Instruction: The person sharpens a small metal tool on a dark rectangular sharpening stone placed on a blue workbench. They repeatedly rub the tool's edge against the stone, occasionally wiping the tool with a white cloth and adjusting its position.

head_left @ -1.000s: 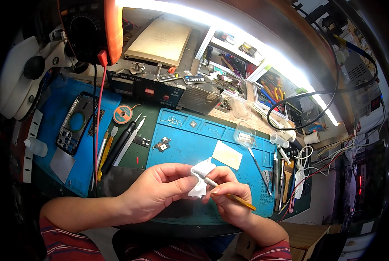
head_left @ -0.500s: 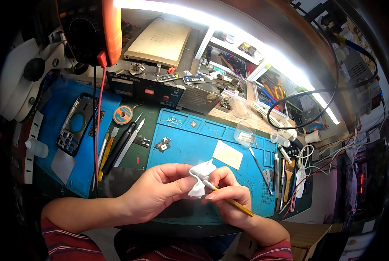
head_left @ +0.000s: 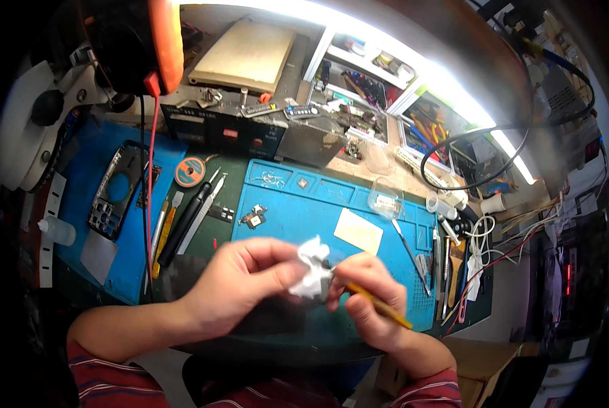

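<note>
My left hand (head_left: 240,282) pinches a crumpled white tissue (head_left: 311,272) between thumb and fingers, above the front of the blue work mat (head_left: 298,217). Close to its right, my right hand (head_left: 372,292) grips a slim tool with a yellow handle (head_left: 389,313), which slants down to the right. The tool's front end lies beside the tissue. Motion blur and the fingers hide its tip, so I cannot tell its exact kind. Beyond the hands, a pale yellow card (head_left: 358,231) and a small dark electronic part (head_left: 254,216) lie on the mat.
A phone frame (head_left: 117,190), a solder-wire spool (head_left: 190,172) and several slim hand tools lie to the left. Tweezers (head_left: 411,255), a brush (head_left: 456,262) and cables fill the right side. A dark bench unit (head_left: 223,132) stands behind the mat.
My right hand has moved slightly to the right with the yellow-handled tool, and its fingers have shifted. The tissue has changed shape a little in my left hand. The view has shifted slightly.
</note>
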{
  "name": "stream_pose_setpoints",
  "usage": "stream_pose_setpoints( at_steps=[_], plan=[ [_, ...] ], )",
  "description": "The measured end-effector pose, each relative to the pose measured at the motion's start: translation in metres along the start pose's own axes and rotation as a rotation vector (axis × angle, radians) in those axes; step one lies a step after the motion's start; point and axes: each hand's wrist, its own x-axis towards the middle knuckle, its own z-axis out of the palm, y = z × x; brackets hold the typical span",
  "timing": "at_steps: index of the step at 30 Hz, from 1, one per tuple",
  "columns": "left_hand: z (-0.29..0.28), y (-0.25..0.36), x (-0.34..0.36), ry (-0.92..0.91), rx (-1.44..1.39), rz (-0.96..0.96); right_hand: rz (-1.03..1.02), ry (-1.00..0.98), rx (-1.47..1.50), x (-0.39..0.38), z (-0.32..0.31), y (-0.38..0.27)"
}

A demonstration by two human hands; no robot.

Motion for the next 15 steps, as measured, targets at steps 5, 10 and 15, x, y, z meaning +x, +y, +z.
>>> stream_pose_setpoints(
  at_steps=[5, 10, 15],
  plan=[
    [-0.011, 0.022, 0.018, 0.214, 0.890, 0.582, 0.054, 0.224, 0.091, 0.001, -0.008, -0.013],
    [0.001, 0.019, 0.017, 0.320, 1.508, 0.871, 0.140, 0.294, -0.287, 0.008, -0.017, -0.011],
    [0.011, 0.013, -0.008, -0.057, 1.675, 0.861, 0.210, 0.313, -0.406, 0.008, -0.015, -0.004]
  ],
)
